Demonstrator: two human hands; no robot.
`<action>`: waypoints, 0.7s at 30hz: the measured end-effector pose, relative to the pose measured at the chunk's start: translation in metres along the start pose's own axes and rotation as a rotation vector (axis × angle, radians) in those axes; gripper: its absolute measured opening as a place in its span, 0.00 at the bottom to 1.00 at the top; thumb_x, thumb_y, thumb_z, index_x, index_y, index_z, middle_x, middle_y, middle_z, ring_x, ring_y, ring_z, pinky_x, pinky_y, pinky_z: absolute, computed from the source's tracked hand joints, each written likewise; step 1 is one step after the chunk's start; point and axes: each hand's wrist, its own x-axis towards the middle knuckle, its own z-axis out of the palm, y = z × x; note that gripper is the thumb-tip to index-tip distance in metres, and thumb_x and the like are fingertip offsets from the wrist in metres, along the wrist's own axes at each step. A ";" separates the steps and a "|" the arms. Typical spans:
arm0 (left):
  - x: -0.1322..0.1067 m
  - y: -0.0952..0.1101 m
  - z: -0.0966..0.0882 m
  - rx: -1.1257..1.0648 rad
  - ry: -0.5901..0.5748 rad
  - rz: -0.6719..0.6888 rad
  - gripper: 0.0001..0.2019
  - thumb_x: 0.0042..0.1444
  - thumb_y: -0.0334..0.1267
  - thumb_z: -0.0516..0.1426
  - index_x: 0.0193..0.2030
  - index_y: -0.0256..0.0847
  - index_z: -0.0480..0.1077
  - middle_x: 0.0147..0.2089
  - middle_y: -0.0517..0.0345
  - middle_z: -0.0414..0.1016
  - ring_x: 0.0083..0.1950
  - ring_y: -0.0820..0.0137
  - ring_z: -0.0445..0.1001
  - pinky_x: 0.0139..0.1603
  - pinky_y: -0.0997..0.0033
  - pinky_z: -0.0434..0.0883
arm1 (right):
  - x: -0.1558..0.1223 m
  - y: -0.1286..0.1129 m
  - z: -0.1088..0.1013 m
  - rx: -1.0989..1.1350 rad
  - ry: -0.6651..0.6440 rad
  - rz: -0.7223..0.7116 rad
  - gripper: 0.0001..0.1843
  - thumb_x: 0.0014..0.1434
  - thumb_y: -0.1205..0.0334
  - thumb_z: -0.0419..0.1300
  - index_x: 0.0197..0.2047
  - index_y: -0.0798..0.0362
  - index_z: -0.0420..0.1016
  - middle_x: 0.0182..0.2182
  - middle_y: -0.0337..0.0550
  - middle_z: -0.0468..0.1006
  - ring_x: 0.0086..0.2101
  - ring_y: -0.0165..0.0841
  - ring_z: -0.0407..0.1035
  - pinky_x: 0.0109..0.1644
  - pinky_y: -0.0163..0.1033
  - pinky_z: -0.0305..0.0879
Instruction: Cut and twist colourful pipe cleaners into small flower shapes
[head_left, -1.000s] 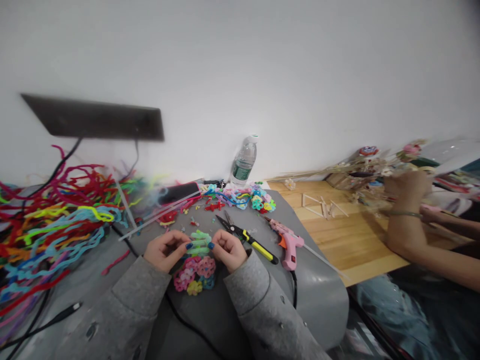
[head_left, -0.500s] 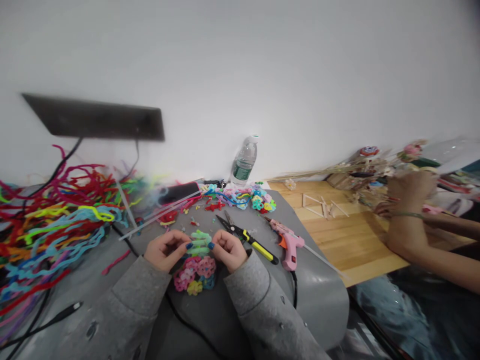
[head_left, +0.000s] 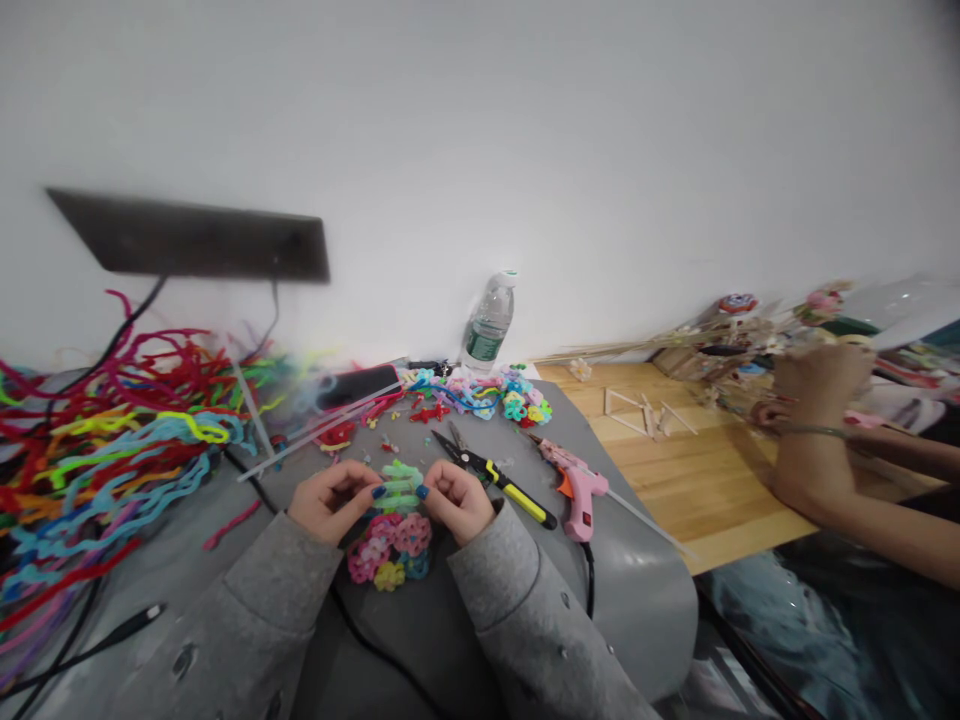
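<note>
Between my two hands is a light green piece of bent pipe cleaner, its rows lying side by side. My left hand pinches its left edge between thumb and finger. At its right edge my right hand pinches it the same way. Just below lies a cluster of pipe-cleaner flowers in pink, yellow and blue. Black pliers with yellow handles rest beside my right hand. Farther right is a pink glue gun with a glue stick in its back.
Loose coloured pipe cleaners are heaped at the left, with black cables among them. A water bottle stands by the wall, behind more small flowers. On the wooden table are thin sticks and another person's arm.
My hands and the green piece hold almost the same place. At the right, the other person's fingers have shifted slightly.
</note>
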 end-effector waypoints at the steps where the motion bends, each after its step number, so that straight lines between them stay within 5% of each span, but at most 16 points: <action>1: 0.000 0.000 0.000 0.011 -0.001 0.000 0.08 0.45 0.40 0.60 0.27 0.37 0.74 0.24 0.57 0.77 0.25 0.72 0.73 0.29 0.75 0.70 | 0.000 0.000 0.000 0.000 0.001 0.003 0.23 0.49 0.43 0.62 0.25 0.53 0.60 0.15 0.28 0.57 0.17 0.21 0.45 0.20 0.30 0.40; 21: 0.000 0.001 0.000 0.024 -0.005 0.009 0.08 0.45 0.40 0.60 0.27 0.38 0.74 0.25 0.56 0.78 0.27 0.70 0.74 0.30 0.74 0.71 | 0.000 0.000 0.000 -0.008 -0.006 -0.010 0.23 0.49 0.42 0.62 0.25 0.53 0.60 0.15 0.28 0.56 0.16 0.21 0.45 0.19 0.30 0.40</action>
